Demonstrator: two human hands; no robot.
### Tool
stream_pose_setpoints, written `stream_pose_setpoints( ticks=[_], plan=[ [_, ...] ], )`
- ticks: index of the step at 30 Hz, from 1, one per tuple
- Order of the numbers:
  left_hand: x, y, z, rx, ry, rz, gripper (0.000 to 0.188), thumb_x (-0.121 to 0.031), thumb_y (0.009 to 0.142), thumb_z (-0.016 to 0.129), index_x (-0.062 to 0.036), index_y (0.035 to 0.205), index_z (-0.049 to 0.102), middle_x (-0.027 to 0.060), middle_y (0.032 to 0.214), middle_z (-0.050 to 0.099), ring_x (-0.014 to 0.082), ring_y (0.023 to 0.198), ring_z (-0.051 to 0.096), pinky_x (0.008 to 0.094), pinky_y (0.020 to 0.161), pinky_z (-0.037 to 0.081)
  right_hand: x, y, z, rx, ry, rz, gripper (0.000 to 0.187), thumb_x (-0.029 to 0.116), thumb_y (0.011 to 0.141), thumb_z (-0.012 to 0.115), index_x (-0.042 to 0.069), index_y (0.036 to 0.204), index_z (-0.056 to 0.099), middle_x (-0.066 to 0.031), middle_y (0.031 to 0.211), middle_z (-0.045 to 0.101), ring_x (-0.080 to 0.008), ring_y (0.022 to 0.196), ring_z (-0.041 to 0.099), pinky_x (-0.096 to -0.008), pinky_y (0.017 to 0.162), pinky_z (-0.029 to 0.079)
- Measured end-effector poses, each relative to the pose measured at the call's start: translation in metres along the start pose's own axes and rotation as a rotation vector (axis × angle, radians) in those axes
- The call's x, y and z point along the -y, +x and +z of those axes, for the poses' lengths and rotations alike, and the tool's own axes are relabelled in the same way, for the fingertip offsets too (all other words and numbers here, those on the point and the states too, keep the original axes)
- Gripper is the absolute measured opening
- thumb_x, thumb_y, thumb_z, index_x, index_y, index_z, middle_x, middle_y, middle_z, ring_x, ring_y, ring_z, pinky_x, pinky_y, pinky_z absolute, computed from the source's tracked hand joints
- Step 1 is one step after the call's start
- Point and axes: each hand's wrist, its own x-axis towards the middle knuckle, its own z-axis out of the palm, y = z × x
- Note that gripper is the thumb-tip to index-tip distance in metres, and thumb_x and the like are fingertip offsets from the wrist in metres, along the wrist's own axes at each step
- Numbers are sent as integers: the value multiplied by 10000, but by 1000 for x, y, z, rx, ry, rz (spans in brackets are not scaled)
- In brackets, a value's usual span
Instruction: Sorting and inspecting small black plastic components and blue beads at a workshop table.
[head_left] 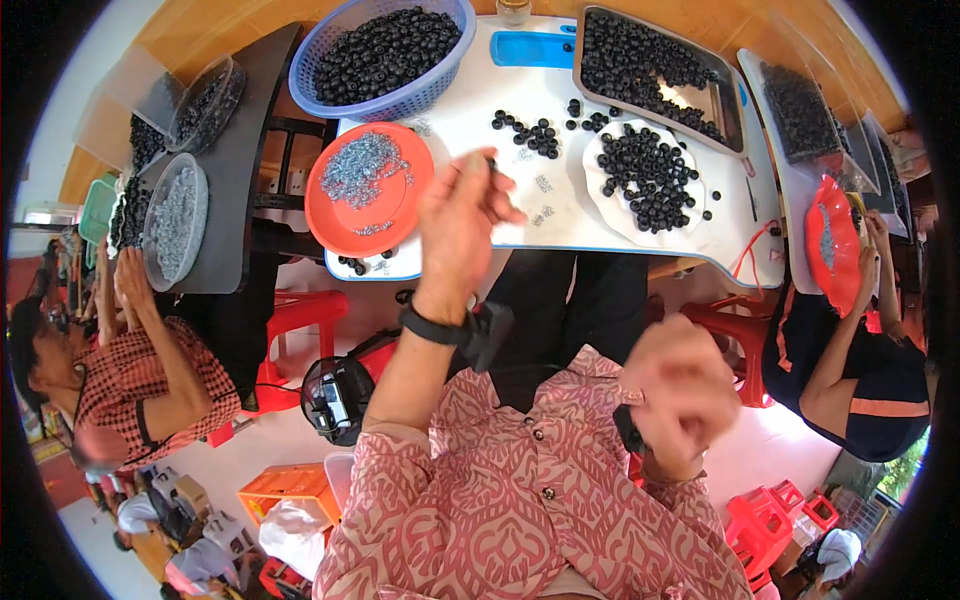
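Pink-red shirt (490, 490) worn, covered in pale curly shapes. Small round shiny buttons (548, 493) sewn along front edge of shirt. Same print carried onto left sleeve (395, 470) and right sleeve (690, 500). Black band (430, 325) strapped on left wrist, dark boxy piece (488, 335) seen beside it. Dark band (628, 428) worn on right wrist, partly hidden. Black trousers (530, 310) worn.
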Motion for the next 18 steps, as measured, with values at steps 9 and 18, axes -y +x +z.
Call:
stream_pose_setpoints(
  ticks=[9, 18],
  plan=[
    [-64, 120, -37, 31, -100, 258, 165, -136, 976, 514, 25, 968, 549, 120, 821, 625, 186, 688, 602, 388, 704, 572, 66, 42, 24, 178, 627, -132, 427, 133, 858, 679, 182, 1267, 568, -107, 931, 638, -73, 514, 532, -153, 378, 409],
    [-14, 65, -16, -93, 252, 237, 209, -135, 935, 585, 38, 1052, 603, 100, 850, 643, 113, 654, 577, 294, 655, 554, 80, 37, 27, -11, 525, -92, 268, 256, 882, 650, 215, 1137, 580, -151, 981, 619, -138, 581, 568, -224, 437, 430]
  ],
)
